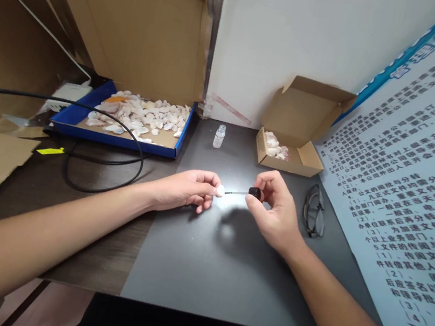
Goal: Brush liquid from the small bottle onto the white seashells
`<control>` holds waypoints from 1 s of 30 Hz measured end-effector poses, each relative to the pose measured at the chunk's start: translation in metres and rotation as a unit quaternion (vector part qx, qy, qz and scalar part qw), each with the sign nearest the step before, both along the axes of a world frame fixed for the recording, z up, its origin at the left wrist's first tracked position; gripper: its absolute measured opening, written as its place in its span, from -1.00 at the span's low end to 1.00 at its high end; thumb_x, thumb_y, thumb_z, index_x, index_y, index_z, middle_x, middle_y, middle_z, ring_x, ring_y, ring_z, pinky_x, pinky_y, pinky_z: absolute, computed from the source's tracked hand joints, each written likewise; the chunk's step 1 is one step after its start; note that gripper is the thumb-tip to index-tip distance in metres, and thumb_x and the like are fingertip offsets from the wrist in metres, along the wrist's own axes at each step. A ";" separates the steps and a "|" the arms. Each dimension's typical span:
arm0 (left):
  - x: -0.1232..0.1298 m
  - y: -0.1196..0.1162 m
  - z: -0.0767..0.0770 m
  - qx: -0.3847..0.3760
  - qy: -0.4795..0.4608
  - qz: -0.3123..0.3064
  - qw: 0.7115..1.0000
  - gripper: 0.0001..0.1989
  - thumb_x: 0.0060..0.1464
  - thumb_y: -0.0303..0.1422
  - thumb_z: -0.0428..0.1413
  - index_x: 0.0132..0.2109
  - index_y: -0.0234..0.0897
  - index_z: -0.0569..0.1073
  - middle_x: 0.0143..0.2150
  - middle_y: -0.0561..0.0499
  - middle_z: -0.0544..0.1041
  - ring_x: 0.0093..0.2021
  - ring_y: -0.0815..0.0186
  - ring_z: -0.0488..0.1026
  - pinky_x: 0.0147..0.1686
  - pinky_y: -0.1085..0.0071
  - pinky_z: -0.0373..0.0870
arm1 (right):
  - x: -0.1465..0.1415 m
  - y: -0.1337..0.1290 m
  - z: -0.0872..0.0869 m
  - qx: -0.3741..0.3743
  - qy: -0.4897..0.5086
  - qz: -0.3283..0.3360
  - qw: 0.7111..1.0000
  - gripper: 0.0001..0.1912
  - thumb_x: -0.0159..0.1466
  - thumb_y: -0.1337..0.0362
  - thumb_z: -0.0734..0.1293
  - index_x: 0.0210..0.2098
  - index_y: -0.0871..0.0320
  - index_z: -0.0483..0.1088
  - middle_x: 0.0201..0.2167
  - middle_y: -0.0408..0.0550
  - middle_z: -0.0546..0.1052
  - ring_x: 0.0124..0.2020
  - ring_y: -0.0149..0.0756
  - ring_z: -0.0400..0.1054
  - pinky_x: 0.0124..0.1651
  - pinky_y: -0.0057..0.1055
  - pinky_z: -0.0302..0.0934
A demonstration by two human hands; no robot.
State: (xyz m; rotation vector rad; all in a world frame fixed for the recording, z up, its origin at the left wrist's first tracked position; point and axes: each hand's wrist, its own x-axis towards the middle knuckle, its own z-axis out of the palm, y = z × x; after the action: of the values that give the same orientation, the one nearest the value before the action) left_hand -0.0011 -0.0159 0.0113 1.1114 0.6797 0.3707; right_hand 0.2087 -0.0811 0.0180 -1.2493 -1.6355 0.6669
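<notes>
Between thumb and fingers, my left hand pinches a small white seashell above the dark grey mat. My right hand grips the black cap of a brush applicator. Its thin stem points left, and the dark tip is at or very close to the shell; whether they touch I cannot tell. Farther back stands a small clear glass bottle with a pale label, upright and uncapped.
A blue-edged cardboard box of many shells stands back left, a smaller open box with shells back right. Eyeglasses lie right of my right hand. A black cable loops on the left. A printed poster leans along the right side.
</notes>
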 end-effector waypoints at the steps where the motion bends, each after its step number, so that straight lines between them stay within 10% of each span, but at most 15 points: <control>1: 0.000 0.000 0.000 -0.001 -0.001 -0.002 1.000 -0.83 0.03 -0.35 0.20 -0.26 -0.30 0.38 -0.51 0.10 0.39 -0.50 0.45 0.33 -0.47 0.52 0.27 | 0.000 0.000 0.000 0.001 0.000 -0.005 1.000 -0.81 0.14 0.40 0.29 -0.32 0.06 0.18 -0.53 -0.29 0.16 -0.54 -0.44 0.03 -0.47 -0.45 -0.01; 30: -0.001 0.001 -0.002 0.014 0.010 -0.022 1.000 -0.84 0.02 -0.39 0.20 -0.26 -0.28 0.37 -0.50 0.15 0.34 -0.54 0.50 0.27 -0.48 0.53 0.25 | 0.001 -0.001 0.004 0.009 0.046 0.032 0.998 -0.83 0.17 0.34 0.31 -0.31 0.06 0.19 -0.50 -0.28 0.21 -0.55 -0.46 0.07 -0.50 -0.46 0.01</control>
State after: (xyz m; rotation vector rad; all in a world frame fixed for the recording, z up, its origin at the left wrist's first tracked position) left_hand -0.0016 -0.0152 0.0091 1.1554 0.6673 0.3320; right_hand 0.2092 -0.0816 0.0224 -1.1402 -1.6076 0.7373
